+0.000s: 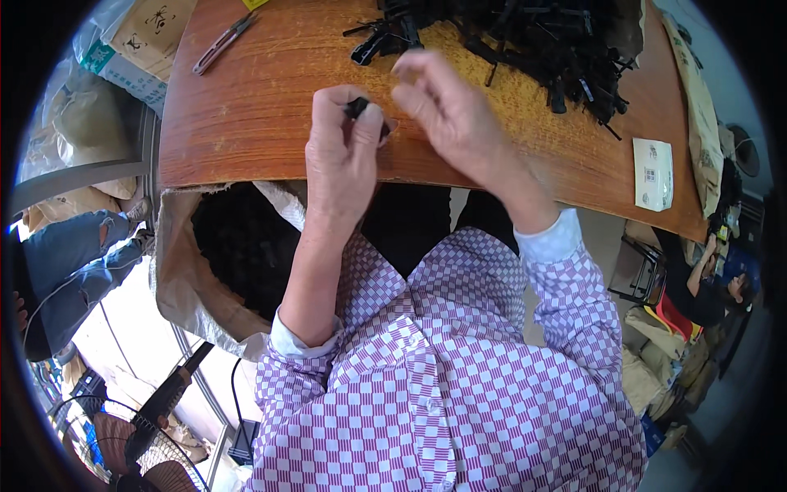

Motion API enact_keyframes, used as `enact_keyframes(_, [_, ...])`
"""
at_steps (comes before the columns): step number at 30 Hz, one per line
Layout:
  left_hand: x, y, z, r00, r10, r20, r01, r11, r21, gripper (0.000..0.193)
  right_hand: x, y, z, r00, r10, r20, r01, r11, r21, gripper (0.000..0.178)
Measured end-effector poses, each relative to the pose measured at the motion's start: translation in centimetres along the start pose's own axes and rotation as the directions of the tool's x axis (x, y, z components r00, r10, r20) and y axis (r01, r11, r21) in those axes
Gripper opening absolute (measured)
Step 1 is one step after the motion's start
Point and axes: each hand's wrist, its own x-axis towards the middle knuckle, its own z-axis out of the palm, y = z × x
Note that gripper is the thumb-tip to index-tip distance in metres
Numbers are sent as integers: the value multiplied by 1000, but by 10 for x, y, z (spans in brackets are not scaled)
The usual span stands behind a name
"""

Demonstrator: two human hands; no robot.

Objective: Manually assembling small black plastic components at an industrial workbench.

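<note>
My left hand [338,164] is raised over the near edge of the wooden table [246,123]. Its thumb and fingers pinch a small black plastic piece [357,107], mostly covered by the fingers. To the right, my right hand [455,115] hovers over the tabletop, slightly blurred, its fingers bent with a gap before the thumb. Nothing shows between them. Just beyond it lies a heap of black plastic parts [557,49] with thin rods sticking out. An open sack [176,271] full of small black pieces [242,246] stands below the table edge, left of my lap.
A slim cutter [223,45] lies at the table's far left. On the right rests a white packet [653,175]. Cardboard boxes [139,49] stand past the left edge. A fan [123,443] is at lower left. People sit at the far left and far right.
</note>
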Motion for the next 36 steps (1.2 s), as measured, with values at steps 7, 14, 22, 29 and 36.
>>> enact_keyframes(7, [-4, 13, -9, 943, -332, -7, 307, 881, -360, 16, 49, 19, -21, 751, -615, -241, 385, 704, -597, 22])
enact_keyframes(14, [5, 20, 5, 961, 249, -122, -137, 810, 570, 42, 15, 6, -16, 978, 105, -181, -59, 968, 245, 14])
enact_keyframes(22, [0, 23, 39, 984, 79, 163, -169, 722, 671, 64, -41, -4, -28, 962, 267, -56, -222, 884, 411, 26])
enact_keyframes(29, [-5, 19, 56, 953, 35, 301, -232, 725, 649, 52, -63, 8, -35, 952, 288, -103, -193, 828, 526, 27])
enact_keyframes(36, [-3, 14, 62, 951, -148, 272, 39, 929, 367, 34, -77, 31, -31, 975, 95, -200, -18, 934, 357, 26])
